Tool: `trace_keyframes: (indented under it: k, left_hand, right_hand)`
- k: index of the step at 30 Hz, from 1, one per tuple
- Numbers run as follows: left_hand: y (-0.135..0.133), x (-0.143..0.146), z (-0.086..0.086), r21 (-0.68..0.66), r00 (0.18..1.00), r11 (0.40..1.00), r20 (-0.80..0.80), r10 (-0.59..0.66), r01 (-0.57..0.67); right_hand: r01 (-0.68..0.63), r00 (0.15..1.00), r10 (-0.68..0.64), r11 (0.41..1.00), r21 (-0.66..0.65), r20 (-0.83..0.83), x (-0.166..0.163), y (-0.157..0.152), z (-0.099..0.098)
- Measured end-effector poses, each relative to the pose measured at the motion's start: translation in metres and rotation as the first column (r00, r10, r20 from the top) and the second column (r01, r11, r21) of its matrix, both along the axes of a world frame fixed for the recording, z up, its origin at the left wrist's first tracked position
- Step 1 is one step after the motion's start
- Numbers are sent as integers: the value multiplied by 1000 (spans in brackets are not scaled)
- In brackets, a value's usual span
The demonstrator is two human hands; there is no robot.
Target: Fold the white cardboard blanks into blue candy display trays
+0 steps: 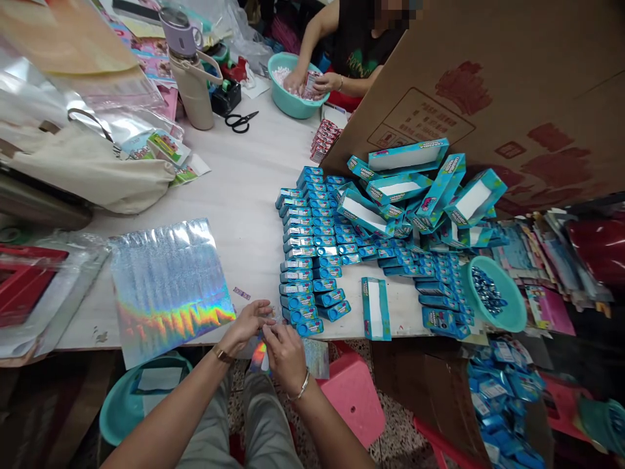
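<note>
My left hand (245,324) and my right hand (283,348) meet at the near table edge, both pinched on a small holographic foil bag (312,357) that hangs below the edge over my lap. A stack of larger holographic bags (168,286) lies on the white table (239,195) just left of my hands. Rows of small blue candy boxes (312,260) lie directly beyond my hands, the nearest one almost touching my fingers. An open blue box (375,308) lies flat to the right.
Open blue display cartons (415,189) are piled before a big cardboard box (488,85). A teal bowl of wrapped candies (493,293) sits right. A person across the table has both hands in another teal bowl (293,85). Scissors (240,120), a bottle (190,71), a pink stool (354,394).
</note>
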State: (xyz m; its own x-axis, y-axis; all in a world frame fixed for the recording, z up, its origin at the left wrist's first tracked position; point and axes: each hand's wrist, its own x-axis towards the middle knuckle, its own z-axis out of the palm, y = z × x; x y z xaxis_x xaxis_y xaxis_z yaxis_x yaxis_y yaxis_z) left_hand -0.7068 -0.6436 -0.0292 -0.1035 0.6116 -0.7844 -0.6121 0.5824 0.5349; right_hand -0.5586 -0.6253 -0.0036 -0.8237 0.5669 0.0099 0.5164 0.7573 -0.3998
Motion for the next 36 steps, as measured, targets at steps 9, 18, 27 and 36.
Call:
trace_keyframes:
  k: [9,18,27,36]
  left_hand:
    - [3,1,-5,-20,1000,1000,10,-16,16]
    - [8,5,-5,-11,999,999,-17,-33,33]
    - [-4,-6,-14,159,988,984,-140,-61,83]
    - [5,6,24,279,930,900,-255,-267,335]
  right_hand:
    - [-37,999,37,999,17,-13,2,9,4]
    - [62,985,-76,994,-95,-155,-5,6,1]
    - [404,669,-705,609,-682,-234,3,32,41]
    - [330,511,-839,393,-858,-188,-6,52,17]
